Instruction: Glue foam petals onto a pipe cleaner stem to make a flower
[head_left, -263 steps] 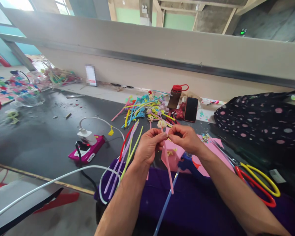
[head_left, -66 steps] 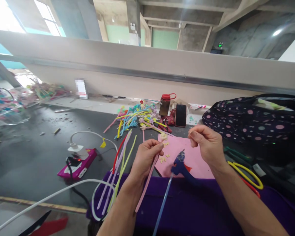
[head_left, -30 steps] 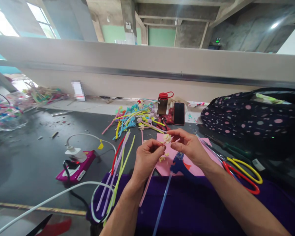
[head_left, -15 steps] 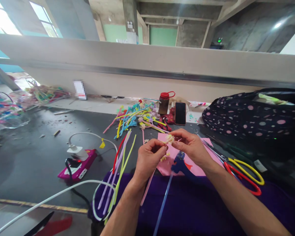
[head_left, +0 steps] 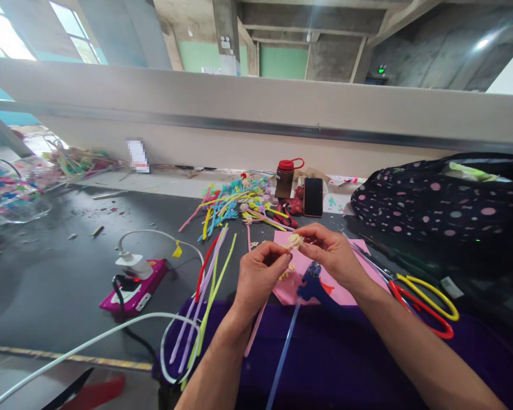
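Note:
Above a pink sheet (head_left: 350, 293), both hands meet at a small cream-coloured flower (head_left: 295, 241). My right hand (head_left: 331, 253) is closed around the flower with thumb and fingertips. With thumb and index finger pressed together, my left hand (head_left: 263, 270) pinches the flower's stem (head_left: 255, 330), a pink fuzzy stick whose lower end sticks out below the hand. A blue glue gun (head_left: 311, 282) with a long translucent glue stick (head_left: 284, 353) lies below the hands. Small cream pieces (head_left: 289, 272) rest on the pink sheet, partly hidden by my left hand.
Pipe cleaners (head_left: 209, 296) lie left of my hands, and a colourful pile (head_left: 239, 199) lies behind. A magenta power strip (head_left: 141, 293) trails cables. Scissors (head_left: 423, 304) and a dotted bag (head_left: 436, 205) are at right. A bottle (head_left: 284, 179) and phone (head_left: 313, 197) stand at the back.
Hardly anything differs. The flower has turned very slightly between my fingertips; both hands stay in the same place.

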`<move>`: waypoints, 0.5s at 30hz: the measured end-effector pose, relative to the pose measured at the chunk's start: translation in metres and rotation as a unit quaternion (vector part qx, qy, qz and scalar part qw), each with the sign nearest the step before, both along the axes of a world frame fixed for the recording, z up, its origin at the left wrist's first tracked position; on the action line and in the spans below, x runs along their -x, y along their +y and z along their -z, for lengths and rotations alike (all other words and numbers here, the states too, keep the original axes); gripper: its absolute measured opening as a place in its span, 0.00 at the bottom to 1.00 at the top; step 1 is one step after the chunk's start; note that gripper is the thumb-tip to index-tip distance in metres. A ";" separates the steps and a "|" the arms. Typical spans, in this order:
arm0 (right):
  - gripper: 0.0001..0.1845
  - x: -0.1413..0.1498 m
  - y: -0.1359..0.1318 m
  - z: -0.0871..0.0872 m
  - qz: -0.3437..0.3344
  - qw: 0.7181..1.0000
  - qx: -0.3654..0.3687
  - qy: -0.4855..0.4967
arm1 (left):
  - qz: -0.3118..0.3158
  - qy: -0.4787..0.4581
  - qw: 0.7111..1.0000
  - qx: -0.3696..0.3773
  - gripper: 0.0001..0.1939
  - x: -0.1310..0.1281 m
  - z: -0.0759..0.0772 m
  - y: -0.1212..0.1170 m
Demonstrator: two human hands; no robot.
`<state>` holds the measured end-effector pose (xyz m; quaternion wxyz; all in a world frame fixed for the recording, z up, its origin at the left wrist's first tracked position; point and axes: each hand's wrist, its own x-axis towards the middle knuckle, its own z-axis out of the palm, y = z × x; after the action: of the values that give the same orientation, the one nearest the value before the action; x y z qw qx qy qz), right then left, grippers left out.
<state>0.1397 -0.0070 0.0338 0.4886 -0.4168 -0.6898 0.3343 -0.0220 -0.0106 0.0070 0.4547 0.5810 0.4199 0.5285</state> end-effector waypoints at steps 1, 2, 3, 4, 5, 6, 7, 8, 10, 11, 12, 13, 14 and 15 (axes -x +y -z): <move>0.12 0.000 0.000 0.000 0.000 1.000 0.000 -0.002 | 0.002 -0.001 1.000 0.002 0.05 0.000 0.000 0.000; 0.12 0.000 0.000 0.000 -0.001 1.000 0.000 -0.004 | 0.003 -0.002 1.000 0.003 0.05 0.000 0.000 0.000; 0.12 0.000 0.000 0.000 -0.001 1.000 0.001 -0.006 | 0.004 -0.003 1.000 0.004 0.04 0.000 0.000 0.000; 0.12 0.000 0.000 0.000 -0.001 1.000 0.002 -0.007 | 0.004 -0.003 1.000 0.004 0.05 0.000 0.000 0.000; 0.11 -0.001 0.000 0.000 -0.001 1.000 0.003 -0.008 | 0.004 -0.003 1.000 0.004 0.05 0.000 0.000 0.000; 0.11 -0.001 0.000 0.001 0.000 1.000 0.004 -0.008 | 0.003 -0.004 1.000 0.005 0.05 0.000 0.000 0.000; 0.11 -0.001 0.000 0.001 0.000 1.000 0.005 -0.008 | 0.002 -0.007 1.000 0.006 0.05 0.000 0.000 0.000; 0.12 -0.001 0.000 0.001 0.001 1.000 0.006 -0.009 | 0.001 -0.010 1.000 0.008 0.05 0.000 0.000 0.000; 0.12 -0.001 0.000 0.001 0.002 1.000 0.007 -0.008 | 0.000 -0.013 1.000 0.010 0.05 0.000 0.000 0.000; 0.12 -0.001 0.000 0.001 0.002 1.000 0.008 -0.007 | 0.000 -0.011 1.000 0.009 0.05 0.000 0.000 0.000; 0.12 -0.001 0.001 0.001 0.002 1.000 0.009 -0.005 | 0.002 -0.007 1.000 0.007 0.05 0.000 0.000 0.000; 0.12 -0.001 0.001 0.001 0.002 1.000 0.011 -0.003 | 0.003 -0.004 1.000 0.005 0.05 0.000 0.000 0.000; 0.12 -0.001 0.001 0.002 0.002 1.000 0.013 -0.001 | 0.003 -0.001 1.000 0.002 0.05 0.000 0.000 0.000; 0.12 -0.001 0.001 0.002 0.002 1.000 0.015 0.000 | 0.002 0.001 1.000 0.000 0.05 0.000 0.000 0.000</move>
<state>0.1408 -0.0063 0.0319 0.4830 -0.4256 -0.6837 0.3438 -0.0218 -0.0104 0.0066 0.4553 0.5824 0.4195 0.5268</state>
